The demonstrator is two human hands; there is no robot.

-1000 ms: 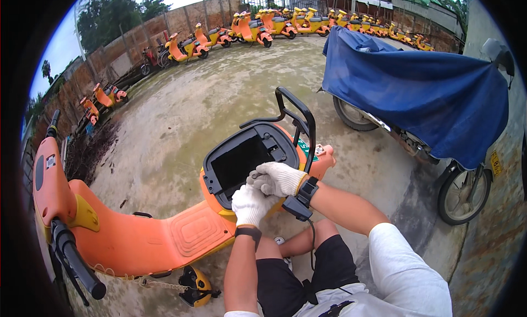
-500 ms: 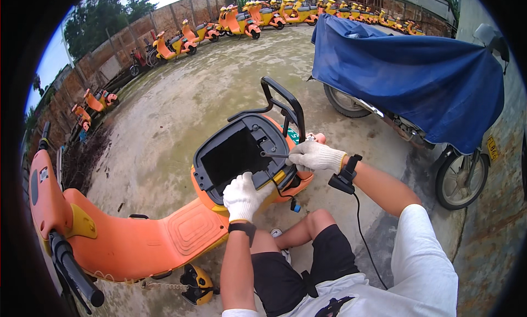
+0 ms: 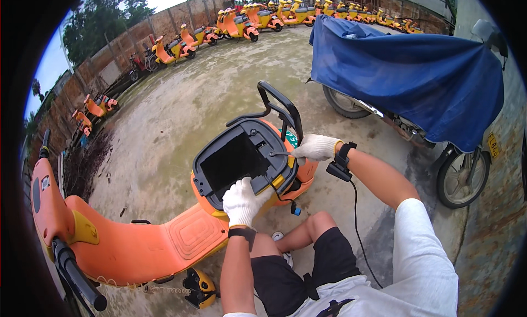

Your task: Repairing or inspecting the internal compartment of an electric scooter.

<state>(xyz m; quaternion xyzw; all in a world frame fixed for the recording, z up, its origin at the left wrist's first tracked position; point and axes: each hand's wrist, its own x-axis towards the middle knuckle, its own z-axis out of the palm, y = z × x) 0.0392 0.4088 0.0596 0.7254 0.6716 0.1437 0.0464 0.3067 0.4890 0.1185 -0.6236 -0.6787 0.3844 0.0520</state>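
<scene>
An orange scooter (image 3: 156, 245) stands in front of me. Its seat is off, and a black tray-like frame (image 3: 211, 138) surrounds a dark, open compartment (image 3: 233, 162). My left hand (image 3: 241, 202), in a white knit glove, is closed over the near edge of this frame. In my gloved right hand (image 3: 317, 148) is a metal wrench (image 3: 281, 153). The wrench's far end lies over the right side of the frame, at what looks like a bolt. Below that corner hangs a black cable with a blue-tipped connector (image 3: 297, 211).
A black grab rail (image 3: 282, 105) rises behind the compartment. A yellow-and-black helmet (image 3: 200, 288) lies on the ground beside a coiled cord. At the right stands a motorcycle under a blue cover (image 3: 406, 81). Several orange-and-yellow scooters (image 3: 236, 25) line the far wall.
My right hand has shifted slightly up and away with the wrench, whose angle has turned a little. My left hand keeps its place on the frame.
</scene>
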